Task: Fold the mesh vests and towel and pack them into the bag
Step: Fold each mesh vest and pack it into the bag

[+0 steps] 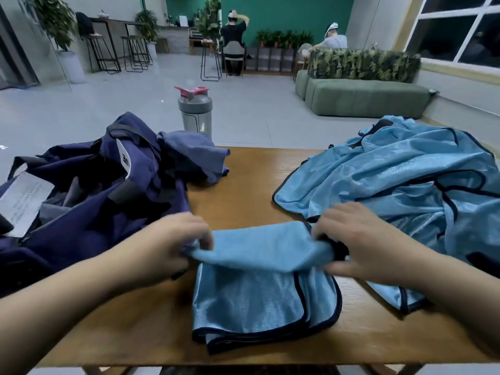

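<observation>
At frame centre, a mesh vest [266, 293] is being folded, its upper flap pinched by both hands [173, 240] [359, 239]. Edges should be aligned before pressing flat.

Two bare forearms are seen entering from the near edge, one from the near left and one from the near right, each ending in a bare hand: the left hand [173, 244] and the right hand [359, 239]. No sleeve, cuff, glove, watch, ring or band is seen on either arm within the frame; both are uncovered from the frame edge to the fingertips. Fingernails cannot be made out clearly, as both hands are slightly blurred.
</observation>
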Tool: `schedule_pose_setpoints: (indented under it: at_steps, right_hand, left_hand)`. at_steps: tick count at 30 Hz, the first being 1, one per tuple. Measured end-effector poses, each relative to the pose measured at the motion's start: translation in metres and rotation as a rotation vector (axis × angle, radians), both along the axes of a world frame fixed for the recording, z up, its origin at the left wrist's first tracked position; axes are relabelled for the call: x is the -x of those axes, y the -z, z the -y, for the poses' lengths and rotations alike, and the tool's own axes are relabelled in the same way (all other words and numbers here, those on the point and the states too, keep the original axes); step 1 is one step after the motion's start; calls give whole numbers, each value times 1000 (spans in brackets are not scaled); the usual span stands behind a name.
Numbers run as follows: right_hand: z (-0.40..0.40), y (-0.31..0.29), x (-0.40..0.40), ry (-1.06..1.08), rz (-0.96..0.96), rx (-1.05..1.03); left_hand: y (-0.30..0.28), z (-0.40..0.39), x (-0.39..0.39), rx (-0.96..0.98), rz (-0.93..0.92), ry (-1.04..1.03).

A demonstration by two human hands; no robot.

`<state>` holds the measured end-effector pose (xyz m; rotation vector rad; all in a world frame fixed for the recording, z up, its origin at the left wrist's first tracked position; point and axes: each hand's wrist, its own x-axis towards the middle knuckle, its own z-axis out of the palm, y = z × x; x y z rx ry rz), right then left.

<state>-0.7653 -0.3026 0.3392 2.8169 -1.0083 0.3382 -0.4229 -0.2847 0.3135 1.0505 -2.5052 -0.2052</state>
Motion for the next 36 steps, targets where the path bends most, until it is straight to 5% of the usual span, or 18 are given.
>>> schedule_pose_setpoints:
  at_steps: [4,9,15,20,24,29,36]
  right_hand:
    - [-28,9,8,2,-37,-26]
    - [-46,29,-20,-23,6,-74]
    - [-42,56,-36,-148,-172,-52]
    - [-38,50,-17,135,-366,-62]
    - [-48,69,1,-27,-67,-392]
    - [-45,86,-9,133,307,-456]
    - [-31,73,-48,521,708,-582]
  left_hand:
    - [-6,-29,15,-591,46,23]
    - [12,-2,50,-317,109,-85]
    - [41,21,65,-256,276,-202]
    - [34,-2,47,-322,289,-158]
    - [54,-32,26,9,285,2]
    - [66,-53,25,-379,-53,24]
    - [68,-44,40,-274,-313,-210]
